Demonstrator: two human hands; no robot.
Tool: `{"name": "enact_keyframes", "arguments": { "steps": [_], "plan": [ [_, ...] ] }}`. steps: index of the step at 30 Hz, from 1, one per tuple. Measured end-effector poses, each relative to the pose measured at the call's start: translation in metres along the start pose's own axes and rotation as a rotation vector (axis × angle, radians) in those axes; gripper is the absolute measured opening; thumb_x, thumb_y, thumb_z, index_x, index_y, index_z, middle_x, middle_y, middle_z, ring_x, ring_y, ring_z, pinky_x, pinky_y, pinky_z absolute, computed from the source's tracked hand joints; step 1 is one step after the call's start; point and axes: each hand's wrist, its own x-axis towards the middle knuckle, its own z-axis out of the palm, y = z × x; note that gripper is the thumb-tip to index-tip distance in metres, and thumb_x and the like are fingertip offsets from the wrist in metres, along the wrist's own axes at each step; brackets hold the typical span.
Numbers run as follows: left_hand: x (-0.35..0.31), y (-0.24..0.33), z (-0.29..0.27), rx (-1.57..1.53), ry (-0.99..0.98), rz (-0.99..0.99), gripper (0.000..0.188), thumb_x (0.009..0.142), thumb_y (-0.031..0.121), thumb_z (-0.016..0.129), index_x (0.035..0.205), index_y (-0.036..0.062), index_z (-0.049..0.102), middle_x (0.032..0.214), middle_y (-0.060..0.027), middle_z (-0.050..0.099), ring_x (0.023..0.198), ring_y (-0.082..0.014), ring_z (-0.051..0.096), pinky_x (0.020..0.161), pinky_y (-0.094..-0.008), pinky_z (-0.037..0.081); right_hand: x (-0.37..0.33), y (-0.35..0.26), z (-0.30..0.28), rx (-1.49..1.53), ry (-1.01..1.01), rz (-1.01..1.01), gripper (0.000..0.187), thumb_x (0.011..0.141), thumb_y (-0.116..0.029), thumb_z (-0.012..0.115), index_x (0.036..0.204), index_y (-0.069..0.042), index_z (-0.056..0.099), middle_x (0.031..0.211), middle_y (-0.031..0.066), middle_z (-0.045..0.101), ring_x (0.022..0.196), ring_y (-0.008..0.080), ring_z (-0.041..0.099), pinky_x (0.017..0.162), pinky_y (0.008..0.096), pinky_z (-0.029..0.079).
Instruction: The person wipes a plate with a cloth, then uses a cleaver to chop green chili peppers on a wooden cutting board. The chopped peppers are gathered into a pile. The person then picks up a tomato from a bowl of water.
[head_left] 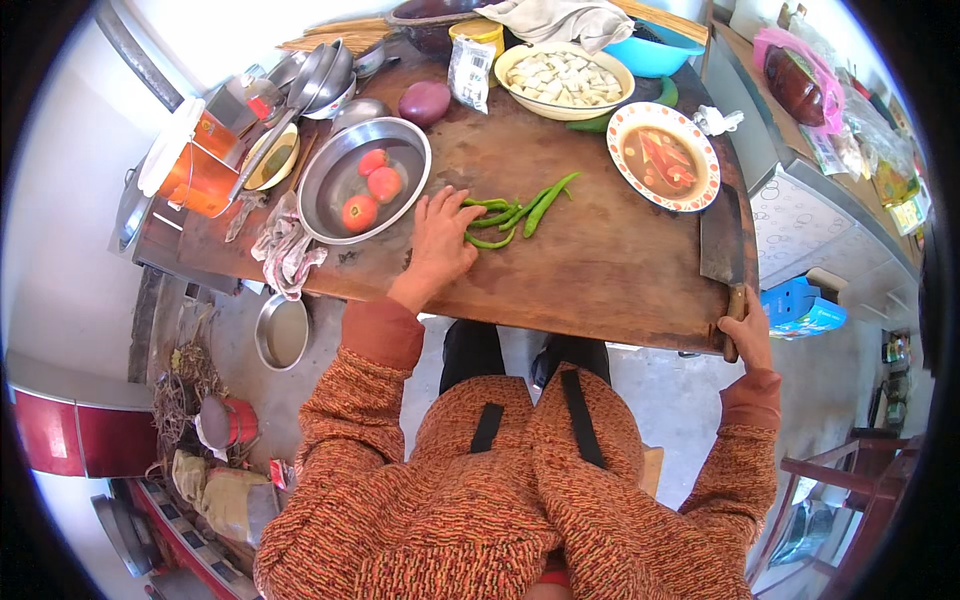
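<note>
A: Status?
B: My R grip wrapped rnd cleaver, R edge of tabletop. L grip spread, at L end of green peppers, mid tabletop.
A: Obstr?
B: Basin w/ tomatoes just L; patterned plate nr cleaver; cream bowl beyond.

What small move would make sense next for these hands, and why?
Probably bring the cleaver over to the green peppers: the right hand grips its handle, while the left hand is at the peppers' left ends.
</note>
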Motion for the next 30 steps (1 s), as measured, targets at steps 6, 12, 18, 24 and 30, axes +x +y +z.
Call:
{"name": "enact_keyframes", "arguments": {
  "steps": [6,12,18,24,30],
  "plan": [
    [0.022,0.027,0.011,-0.241,-0.044,-0.133,0.03,0.074,0.017,0.076,0.103,0.0091,0.072,0.117,-0.0102,0.062,0.116,-0.0314,0.053,0.101,-0.0449,0.038,-0.03,-0.007,-0.01,0.571,-0.145,0.193,0.047,0.071,-0.011,0.066,0.115,-0.001,0.054,0.084,0.0051,0.057,0.065,0.0161,0.058,0.059,0.0281,0.05],
    [0.019,0.022,0.047,-0.078,0.031,-0.197,0.023,0.073,0.024,0.079,0.09,0.0097,0.075,0.113,-0.0107,0.062,0.113,-0.0321,0.054,0.101,-0.0465,0.036,-0.081,-0.018,-0.003,0.761,-0.095,0.245,0.034,0.076,-0.012,0.066,0.105,-0.001,0.051,0.071,0.0031,0.052,0.047,0.0117,0.05,0.041,0.0251,0.044],
    [0.027,0.014,0.04,-0.153,-0.157,-0.279,0.019,0.074,0.025,0.08,0.085,0.0111,0.073,0.123,-0.0108,0.061,0.122,-0.0321,0.05,0.105,-0.0513,0.03,-0.139,-0.027,0.006,0.84,0.066,0.134,0.04,0.079,-0.011,0.067,0.113,-0.002,0.049,0.081,0.0045,0.053,0.056,0.0113,0.053,0.047,0.0258,0.047],
    [0.026,0.006,0.027,-0.185,0.119,-0.12,0.028,0.076,0.019,0.077,0.1,0.0116,0.066,0.125,-0.011,0.061,0.129,-0.0331,0.046,0.109,-0.053,0.027,-0.153,-0.045,0.003,0.852,0.215,-0.16,0.041,0.085,-0.003,0.061,0.122,-0.005,0.044,0.087,0.0065,0.051,0.06,0.0132,0.053,0.052,0.0255,0.047],
    [-0.006,0.058,0.013,-0.058,0.175,0.227,0.024,0.077,0.009,0.068,0.101,0.0107,0.065,0.109,-0.0077,0.065,0.118,-0.0278,0.055,0.111,-0.0534,0.03,-0.142,-0.076,0.012,0.906,0.008,-0.102,0.059,0.089,0.001,0.056,0.144,-0.005,0.034,0.087,0.0076,0.053,0.059,0.0117,0.051,0.053,0.0233,0.046]
  ]
}}
